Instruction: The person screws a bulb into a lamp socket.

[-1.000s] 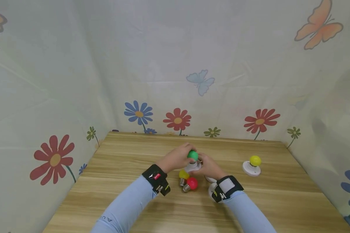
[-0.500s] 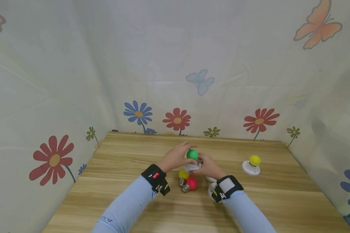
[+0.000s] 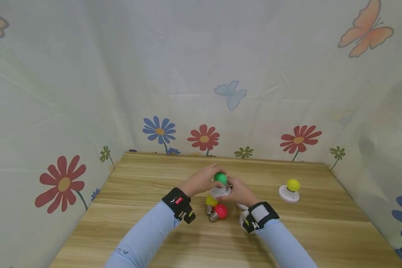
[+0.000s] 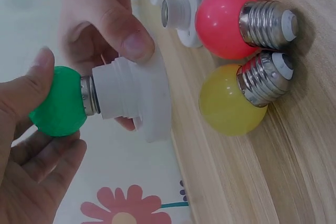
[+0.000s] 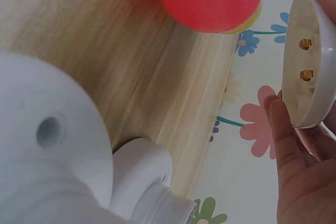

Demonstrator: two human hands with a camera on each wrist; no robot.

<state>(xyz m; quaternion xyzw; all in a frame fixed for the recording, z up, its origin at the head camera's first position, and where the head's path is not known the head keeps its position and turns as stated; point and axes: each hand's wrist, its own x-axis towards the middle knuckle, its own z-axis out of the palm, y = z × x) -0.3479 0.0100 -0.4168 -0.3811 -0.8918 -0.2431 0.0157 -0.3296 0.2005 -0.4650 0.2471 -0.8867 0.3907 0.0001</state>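
A green light bulb (image 3: 220,178) stands over a white lamp socket (image 3: 221,192), both lifted off the table. My left hand (image 3: 202,181) grips the bulb's globe, thumb on one side and fingers on the other. In the left wrist view, part of the bulb's metal screw base (image 4: 90,95) shows at the socket's mouth; the remainder is hidden inside. My right hand (image 3: 242,192) holds the socket by its round flange. Seen from the right wrist, the flange's hollow underside (image 5: 299,95) shows brass terminals (image 5: 306,44).
A red bulb (image 3: 222,211) and a yellow bulb (image 3: 211,201) lie below the hands. White sockets (image 5: 142,169) stand by my right wrist. At the right, another yellow bulb (image 3: 293,185) sits in a socket (image 3: 284,196). A flowered cloth wall (image 3: 174,93) surrounds the table (image 3: 154,230).
My left fingers spread from the green bulb half a second ago and now close round it again. My right hand keeps the socket in nearly the same spot.
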